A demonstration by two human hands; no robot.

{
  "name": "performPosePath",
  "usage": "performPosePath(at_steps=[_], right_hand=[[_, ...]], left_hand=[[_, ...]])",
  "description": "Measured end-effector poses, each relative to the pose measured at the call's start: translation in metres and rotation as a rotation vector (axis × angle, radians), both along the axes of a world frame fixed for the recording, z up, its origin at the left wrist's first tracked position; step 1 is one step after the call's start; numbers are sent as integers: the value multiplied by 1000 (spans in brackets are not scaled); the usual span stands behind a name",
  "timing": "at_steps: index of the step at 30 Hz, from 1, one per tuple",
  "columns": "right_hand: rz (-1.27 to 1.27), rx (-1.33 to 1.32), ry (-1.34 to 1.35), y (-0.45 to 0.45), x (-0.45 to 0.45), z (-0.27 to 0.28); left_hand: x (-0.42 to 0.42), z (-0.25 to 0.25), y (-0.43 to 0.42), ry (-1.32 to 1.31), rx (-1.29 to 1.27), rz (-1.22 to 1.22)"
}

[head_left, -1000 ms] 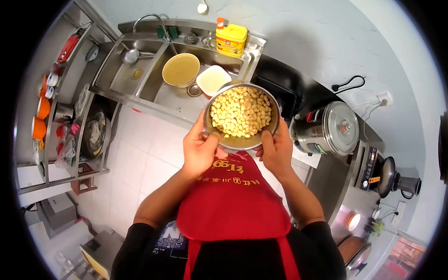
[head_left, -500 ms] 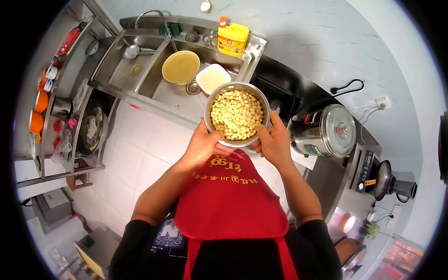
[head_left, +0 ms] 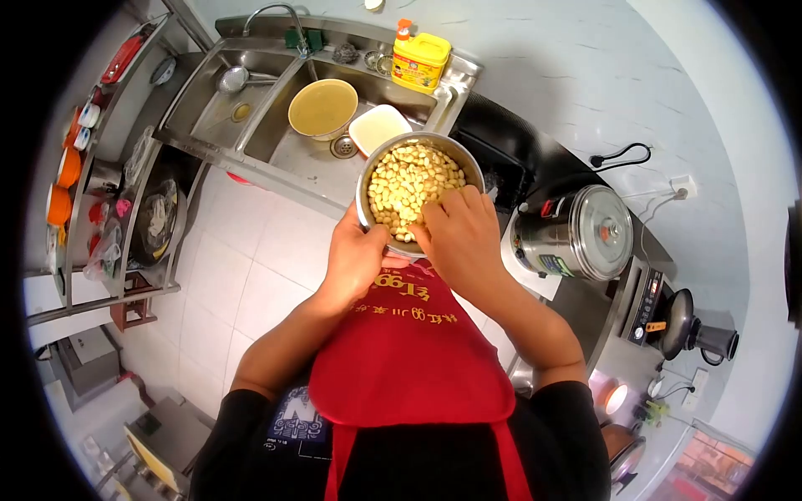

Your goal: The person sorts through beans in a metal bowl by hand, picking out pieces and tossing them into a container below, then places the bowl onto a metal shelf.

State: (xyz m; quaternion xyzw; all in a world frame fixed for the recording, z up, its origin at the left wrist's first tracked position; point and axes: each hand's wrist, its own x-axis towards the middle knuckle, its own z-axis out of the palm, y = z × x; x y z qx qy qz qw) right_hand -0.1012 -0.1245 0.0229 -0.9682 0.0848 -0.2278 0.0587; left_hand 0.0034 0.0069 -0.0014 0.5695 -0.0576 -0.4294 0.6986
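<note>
My left hand (head_left: 355, 260) grips the metal bowl (head_left: 458, 155) at its rim; my right hand (head_left: 464, 238) curls into the pale, bean-like pieces (head_left: 409, 184) inside, pinching or not, I can't tell. Near the sink (head_left: 292, 163), a slipping left grip could spill them.

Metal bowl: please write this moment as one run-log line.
left hand: holding metal bowl; right hand: at bean-like pieces in bowl; sink: beyond bowl

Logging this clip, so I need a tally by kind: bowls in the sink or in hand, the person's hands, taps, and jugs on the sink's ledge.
Bowls: 3 (metal bowl, yellow bowl, white bowl)
Hands: 2 (left hand, right hand)
Tap: 1
Jug: 1
Total: 7
</note>
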Motion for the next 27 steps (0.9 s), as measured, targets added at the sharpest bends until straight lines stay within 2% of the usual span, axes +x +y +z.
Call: performPosePath(at_steps=[2, 6, 9, 11, 14, 21, 27], right_hand=[[-15, -84, 59, -2, 2, -5], [5, -79, 64, -3, -3, -6], [8, 50, -48, -4, -5, 1], [-75, 329, -34, -9, -5, 6], [-46, 291, -141, -19, 11, 11], [-140, 161, 120, -31, 32, 0], [-202, 176, 112, -28, 35, 0]], left_hand=[[-2, 2, 0, -18, 12, 11], [0, -5, 3, 7, -19, -3], [0, -2, 3, -9, -26, -30], [-2, 2, 1, -41, -9, -14], [-3, 1, 2, -52, -10, -44], [-6, -11, 0, -21, -25, -95], [-9, -10, -2, -5, -65, -78]])
